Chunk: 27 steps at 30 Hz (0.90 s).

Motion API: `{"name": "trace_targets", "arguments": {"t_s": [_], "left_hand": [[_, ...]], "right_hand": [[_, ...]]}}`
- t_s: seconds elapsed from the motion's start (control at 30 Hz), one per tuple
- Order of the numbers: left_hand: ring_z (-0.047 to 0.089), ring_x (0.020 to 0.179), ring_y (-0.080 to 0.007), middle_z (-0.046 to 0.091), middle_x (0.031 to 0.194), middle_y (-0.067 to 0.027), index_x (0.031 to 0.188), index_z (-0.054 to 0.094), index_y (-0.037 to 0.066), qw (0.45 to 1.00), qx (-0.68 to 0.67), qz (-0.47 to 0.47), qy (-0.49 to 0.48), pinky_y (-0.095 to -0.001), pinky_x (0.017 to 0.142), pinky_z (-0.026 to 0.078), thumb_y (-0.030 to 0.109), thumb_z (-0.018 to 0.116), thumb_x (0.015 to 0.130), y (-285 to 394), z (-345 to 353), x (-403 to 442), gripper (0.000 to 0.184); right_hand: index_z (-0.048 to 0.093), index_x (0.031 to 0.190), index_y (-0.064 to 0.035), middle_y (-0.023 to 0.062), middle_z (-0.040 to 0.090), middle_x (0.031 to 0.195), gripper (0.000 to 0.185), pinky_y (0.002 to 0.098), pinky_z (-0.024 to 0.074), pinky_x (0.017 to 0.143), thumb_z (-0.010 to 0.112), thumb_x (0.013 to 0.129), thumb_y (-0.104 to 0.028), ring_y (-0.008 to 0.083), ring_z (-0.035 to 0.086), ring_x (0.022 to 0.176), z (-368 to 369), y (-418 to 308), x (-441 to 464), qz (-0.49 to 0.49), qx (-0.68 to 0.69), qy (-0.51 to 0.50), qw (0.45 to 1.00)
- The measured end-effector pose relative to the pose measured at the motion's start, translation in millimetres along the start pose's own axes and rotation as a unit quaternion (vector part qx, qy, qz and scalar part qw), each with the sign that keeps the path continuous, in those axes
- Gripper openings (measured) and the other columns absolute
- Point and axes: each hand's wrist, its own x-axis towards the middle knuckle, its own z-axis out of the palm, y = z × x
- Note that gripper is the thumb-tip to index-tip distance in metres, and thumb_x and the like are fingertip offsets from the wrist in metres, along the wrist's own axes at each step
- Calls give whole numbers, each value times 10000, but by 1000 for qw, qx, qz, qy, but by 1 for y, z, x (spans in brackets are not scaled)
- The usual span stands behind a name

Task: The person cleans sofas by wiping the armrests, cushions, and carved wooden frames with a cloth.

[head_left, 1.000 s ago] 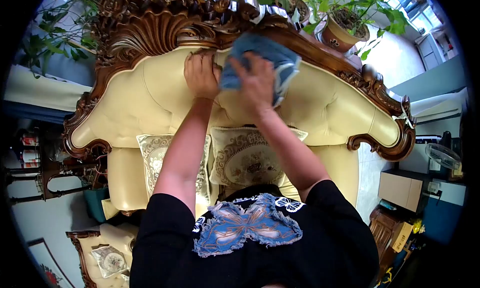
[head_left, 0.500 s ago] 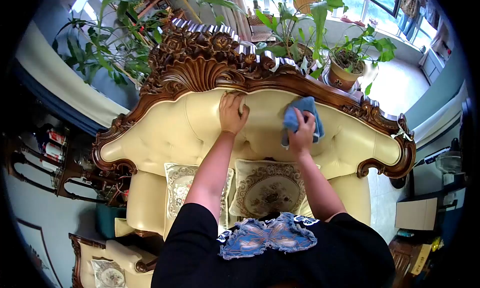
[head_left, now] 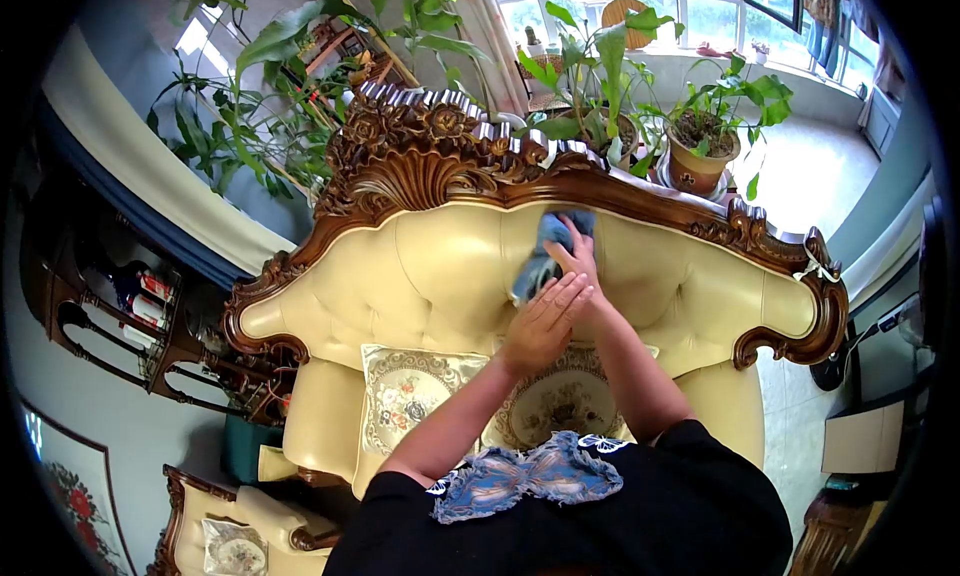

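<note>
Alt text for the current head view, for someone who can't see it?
A person's right hand holds a blue cloth against the back of a cream sofa, the left hand overlapping the right in view. Patterned cushions rest below; potted plants stand behind.

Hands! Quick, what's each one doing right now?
Left hand: open, fingers straight, no object seen in it.
Right hand: closed on the cloth.

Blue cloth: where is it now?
In the head view, the cloth is just right of centre, in the right hand, against the cream backrest below the wooden frame.
</note>
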Motion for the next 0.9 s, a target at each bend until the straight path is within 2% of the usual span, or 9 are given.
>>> {"name": "trace_targets", "arguments": {"t_s": [0.1,0.17,0.33,0.4,0.5,0.57,0.63,0.87,0.9], "left_hand": [[382,1387,-460,373,1508,-269,1489,294,-61,997,-79,-12,-4,-505,1165,302,115,576,885,-7,20,-10,689],[279,1453,-422,279,1568,-246,1523,232,-49,991,-61,-99,-63,-561,1175,237,278,713,832,-9,15,-2,904],[209,1493,-365,217,1609,-197,1579,190,87,959,88,-172,-209,-595,1184,171,435,841,690,-53,31,-8,1155],[213,1501,-328,205,1624,-165,1585,217,216,958,206,-72,-186,-585,1186,176,429,851,657,-71,35,-7,1143],[255,1487,-305,230,1623,-127,1562,277,299,960,146,-104,-215,-563,1180,212,341,844,680,-77,23,21,1049],[295,1469,-296,254,1617,-107,1552,297,308,957,138,-118,-227,-558,1175,229,306,843,680,-86,25,29,1029],[369,1436,-266,360,1576,-67,1486,435,285,979,90,-130,-128,-537,1167,253,232,845,646,-97,33,32,936],[578,1252,-279,626,1332,-49,1259,648,206,991,79,-103,-11,-489,1069,394,83,784,662,-104,48,24,625],[624,1165,-287,659,1258,-59,1236,658,199,979,16,-204,-19,-454,995,456,83,775,665,-102,39,33,594]], "right_hand": [[236,1569,-108,193,396,1415,905,432,398,1019,674,883,-502,310,495,1182,-8,-21,1,99,150,-83,980],[162,1584,-82,167,432,1445,901,429,446,944,637,926,-473,241,563,1080,-19,-39,0,142,301,-107,937],[215,1563,-55,220,504,1408,725,392,495,989,578,995,-323,333,615,1167,-56,-29,14,152,360,-151,908],[358,1508,-40,196,605,1290,596,386,516,959,562,1004,-284,311,641,1128,-76,-19,18,106,295,-192,930],[661,1237,-74,91,712,1110,311,355,538,721,533,984,-201,211,684,806,-128,13,25,-19,-56,22,998],[703,1070,-78,96,708,990,226,386,501,688,567,933,-196,219,635,748,-165,23,19,-99,-212,210,949],[650,1009,-74,129,639,900,178,434,495,733,580,894,-189,287,613,789,-202,47,16,-117,-376,237,888],[567,1034,-79,162,568,962,204,483,507,716,585,855,-176,375,613,831,-224,82,25,-110,-558,169,805],[572,1041,-74,167,568,973,218,489,515,693,594,847,-172,383,619,815,-230,84,27,-119,-555,150,810]]}}
